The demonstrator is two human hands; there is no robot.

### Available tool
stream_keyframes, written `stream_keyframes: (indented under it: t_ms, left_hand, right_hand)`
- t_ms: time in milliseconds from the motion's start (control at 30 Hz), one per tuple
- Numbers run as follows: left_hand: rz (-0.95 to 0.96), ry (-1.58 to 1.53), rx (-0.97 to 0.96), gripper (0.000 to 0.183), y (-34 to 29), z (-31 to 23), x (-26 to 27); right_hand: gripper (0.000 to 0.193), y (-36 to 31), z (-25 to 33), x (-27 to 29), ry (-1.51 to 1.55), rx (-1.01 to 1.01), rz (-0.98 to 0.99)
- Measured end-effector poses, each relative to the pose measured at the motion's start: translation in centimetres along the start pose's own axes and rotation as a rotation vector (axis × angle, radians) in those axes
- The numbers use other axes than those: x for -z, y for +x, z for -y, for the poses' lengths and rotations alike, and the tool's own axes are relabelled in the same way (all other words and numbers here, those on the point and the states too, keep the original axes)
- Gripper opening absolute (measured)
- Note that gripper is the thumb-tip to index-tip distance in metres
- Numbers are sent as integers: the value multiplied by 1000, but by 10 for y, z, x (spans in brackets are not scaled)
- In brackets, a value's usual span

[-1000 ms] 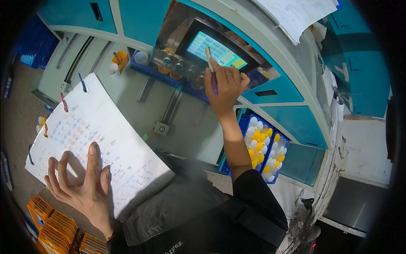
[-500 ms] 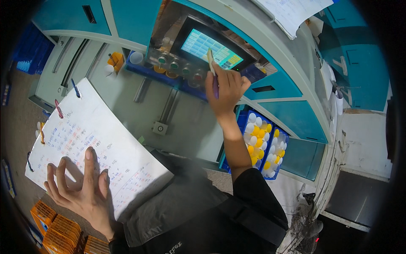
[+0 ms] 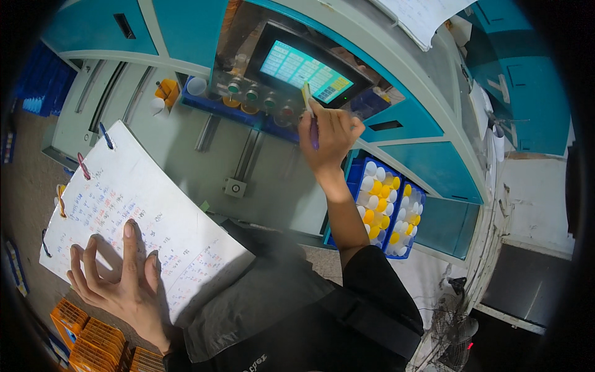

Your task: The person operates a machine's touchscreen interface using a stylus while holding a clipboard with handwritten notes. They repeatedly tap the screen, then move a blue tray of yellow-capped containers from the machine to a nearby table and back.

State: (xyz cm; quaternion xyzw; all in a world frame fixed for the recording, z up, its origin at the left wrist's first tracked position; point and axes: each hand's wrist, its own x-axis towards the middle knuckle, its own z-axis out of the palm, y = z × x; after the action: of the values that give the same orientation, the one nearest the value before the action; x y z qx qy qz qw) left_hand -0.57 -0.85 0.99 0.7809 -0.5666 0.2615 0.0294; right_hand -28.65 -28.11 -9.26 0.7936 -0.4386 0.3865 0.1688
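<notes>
Machinery with teal panels and pale grey framing curves across the top and right of the view, above a greyish worktop fitted with metal rails. Orange crates are stacked on the floor at lower left, and a dark fan stands at lower right. Nearer the right forearm, which partly overlaps them, two blue bins sit side by side, full of white and yellow round-ended pieces. A ring-bound notebook with handwritten pages lies tilted in front of the person, blocking part of the worktop from sight. Beyond it, the lit touch screen is set into the machine's panel. The left hand rests spread on the page, gripping nothing and hiding some writing; the right hand is closed around a pen-like tool, its yellowish tip overlapping the screen's lower edge, whether touching cannot be told. Smallest are the coloured rings along the notebook's edge.
</notes>
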Motion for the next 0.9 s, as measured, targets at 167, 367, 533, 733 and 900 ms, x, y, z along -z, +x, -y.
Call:
stream_keyframes:
  t_ms: [167,367,533,733,900]
  left_hand:
    - [14,-22,3,48,0,-1,0]
    - [7,-42,-3,48,2,-1,0]
    - [9,-66,-8,47,1,-1,2]
    - [48,-6,15,51,-1,0,-1]
    - [41,-13,15,51,-4,1,-3]
  right_hand:
    - [23,-6,-6,9,-23,-68,17]
    - [24,-11,-14,20,-90,-98,-39]
    - [29,-9,-16,18,-64,-68,-71]
    - [30,0,-11,21,-24,-52,-66]
    - [25,9,-10,21,4,-12,-40]
